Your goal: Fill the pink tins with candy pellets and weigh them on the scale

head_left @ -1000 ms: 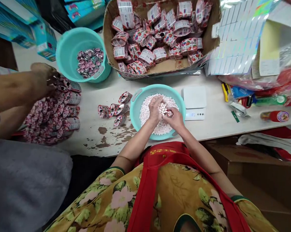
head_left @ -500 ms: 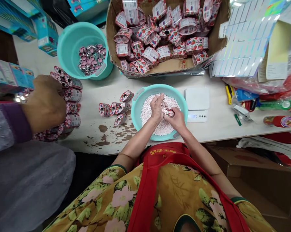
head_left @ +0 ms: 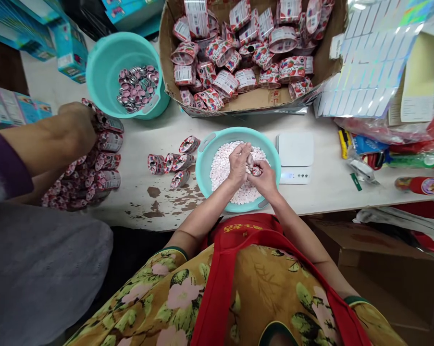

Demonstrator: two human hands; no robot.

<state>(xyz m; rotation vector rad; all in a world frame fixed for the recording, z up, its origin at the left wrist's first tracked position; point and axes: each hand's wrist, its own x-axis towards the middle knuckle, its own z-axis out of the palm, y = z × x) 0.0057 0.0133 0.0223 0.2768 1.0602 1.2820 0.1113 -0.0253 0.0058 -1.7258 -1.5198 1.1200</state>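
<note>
Both my hands are over a turquoise basin [head_left: 202, 179] filled with small pale pink-white candies [head_left: 222, 161]. My right hand [head_left: 265, 180] grips a small red-and-white printed container [head_left: 256, 170], mostly covered by the fingers. Cupped against it, my left hand [head_left: 240, 164] has closed fingers around a few candies near the container's mouth. How many candies it holds is hidden. Left of the basin, several similar containers [head_left: 182, 162] lie on the white table [head_left: 137, 129].
A cardboard box [head_left: 253, 103] of printed containers stands behind the basin. Another turquoise basin [head_left: 97, 72] holds metal lids [head_left: 137, 89]. A white scale [head_left: 295, 149] sits at right. At left, a co-worker's hand [head_left: 76, 127] is among stacked containers [head_left: 108, 161].
My hands have shifted slightly to the right, and my left fingers have tilted over the container. The co-worker's arm has moved; a second forearm now shows beneath it.
</note>
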